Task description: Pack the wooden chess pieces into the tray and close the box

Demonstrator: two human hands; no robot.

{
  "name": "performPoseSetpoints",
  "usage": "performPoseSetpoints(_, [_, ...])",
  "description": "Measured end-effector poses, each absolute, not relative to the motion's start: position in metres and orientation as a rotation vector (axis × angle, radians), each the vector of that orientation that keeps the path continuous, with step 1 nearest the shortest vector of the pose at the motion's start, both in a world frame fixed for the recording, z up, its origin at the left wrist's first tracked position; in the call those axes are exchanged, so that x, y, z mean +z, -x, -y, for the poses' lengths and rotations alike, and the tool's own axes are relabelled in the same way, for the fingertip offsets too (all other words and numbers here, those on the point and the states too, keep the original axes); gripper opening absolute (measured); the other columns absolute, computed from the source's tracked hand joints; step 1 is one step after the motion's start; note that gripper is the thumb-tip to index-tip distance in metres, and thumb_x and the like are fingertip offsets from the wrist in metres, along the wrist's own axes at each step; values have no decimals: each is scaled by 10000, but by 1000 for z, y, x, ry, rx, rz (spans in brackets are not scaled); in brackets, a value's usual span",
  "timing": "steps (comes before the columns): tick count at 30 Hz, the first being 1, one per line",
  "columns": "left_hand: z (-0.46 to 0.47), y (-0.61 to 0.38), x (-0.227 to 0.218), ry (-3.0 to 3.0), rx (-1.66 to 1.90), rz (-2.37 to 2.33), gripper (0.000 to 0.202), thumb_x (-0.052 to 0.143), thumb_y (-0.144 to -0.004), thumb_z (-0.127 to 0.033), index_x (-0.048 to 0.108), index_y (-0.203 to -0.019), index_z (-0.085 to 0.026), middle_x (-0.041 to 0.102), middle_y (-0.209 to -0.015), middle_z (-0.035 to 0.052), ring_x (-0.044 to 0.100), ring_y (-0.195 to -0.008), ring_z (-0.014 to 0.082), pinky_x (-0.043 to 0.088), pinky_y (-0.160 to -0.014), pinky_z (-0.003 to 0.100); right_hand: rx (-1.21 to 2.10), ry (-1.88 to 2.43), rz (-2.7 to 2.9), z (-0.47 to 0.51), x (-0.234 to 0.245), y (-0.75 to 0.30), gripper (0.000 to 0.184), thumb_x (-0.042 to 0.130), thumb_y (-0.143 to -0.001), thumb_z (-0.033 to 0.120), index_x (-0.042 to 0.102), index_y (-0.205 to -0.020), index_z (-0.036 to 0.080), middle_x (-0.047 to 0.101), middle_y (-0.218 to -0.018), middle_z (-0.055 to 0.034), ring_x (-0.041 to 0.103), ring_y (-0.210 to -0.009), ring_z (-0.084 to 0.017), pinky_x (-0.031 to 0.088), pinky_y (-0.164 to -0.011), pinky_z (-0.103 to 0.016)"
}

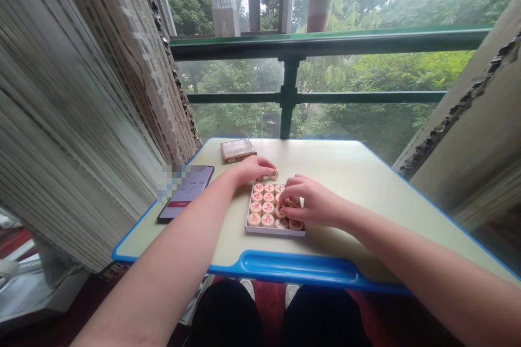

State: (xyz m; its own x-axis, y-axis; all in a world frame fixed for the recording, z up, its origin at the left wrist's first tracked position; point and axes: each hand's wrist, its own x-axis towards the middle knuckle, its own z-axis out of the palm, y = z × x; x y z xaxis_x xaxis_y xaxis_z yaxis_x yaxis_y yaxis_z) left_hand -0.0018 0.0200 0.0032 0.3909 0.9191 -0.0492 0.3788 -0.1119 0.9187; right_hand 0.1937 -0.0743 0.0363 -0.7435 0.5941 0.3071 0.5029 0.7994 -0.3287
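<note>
A shallow white box (275, 232) on the table holds rows of round wooden Chinese chess pieces. Red-marked pieces (267, 207) fill its left columns, and dark-marked ones (280, 223) show at the lower right. Beyond the box's far edge, my left hand (255, 168) pinches a single chess piece (274, 174) with a dark character. Over the right part of the box is my right hand (303, 200), its fingers bent down onto a chess piece in the third column. That hand hides several pieces below it.
A phone (185, 195) with a lit screen lies at the table's left edge. Behind my left hand sits a flat box-like case (238, 149). The pale table (345, 173) has a blue rim with a molded groove (299, 267) in front. Curtains and a green railing (325, 43) surround it.
</note>
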Motion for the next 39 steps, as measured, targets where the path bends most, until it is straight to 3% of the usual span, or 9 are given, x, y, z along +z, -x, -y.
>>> performPoseSetpoints(10, [-17,1,7,-1626,735,-1120,345,722,-591,-337,673,-850,-114,639,-744,59,414,-502,61,303,-466,234,254,840,2617,76,38,-194,161,648,-731,329,692,-792,188,587,-733,-39,500,-687,-147,399,-715,-303])
performPoseSetpoints(18, [-8,1,19,-1495,809,-963,299,721,-586,-283,672,-832,-121,613,-705,37,382,-500,43,265,-456,213,219,921,2388,67,33,-200,138,563,-792,280,663,-817,189,585,-731,-40,518,-736,-162,420,-693,-291])
performPoseSetpoints(23, [1,-6,30,-1522,788,-913,313,747,-553,-287,685,-814,-126,608,-678,26,394,-524,50,288,-504,229,50,962,2192,54,24,-207,203,592,-771,283,610,-946,182,567,-733,-27,510,-690,-152,420,-652,-279])
performPoseSetpoints(29, [12,-14,38,-1531,811,-880,307,744,-567,-317,692,-811,-137,602,-677,21,389,-533,49,289,-525,233,32,945,2162,53,25,-209,212,591,-774,284,596,-962,185,567,-725,-20,512,-684,-145,410,-643,-263])
performPoseSetpoints(39, [11,-13,38,-1505,809,-860,332,713,-606,-348,677,-857,-134,631,-842,72,442,-616,73,315,-553,223,272,1045,2168,59,32,-207,193,585,-749,306,597,-892,177,520,-643,17,457,-586,-106,376,-578,-230])
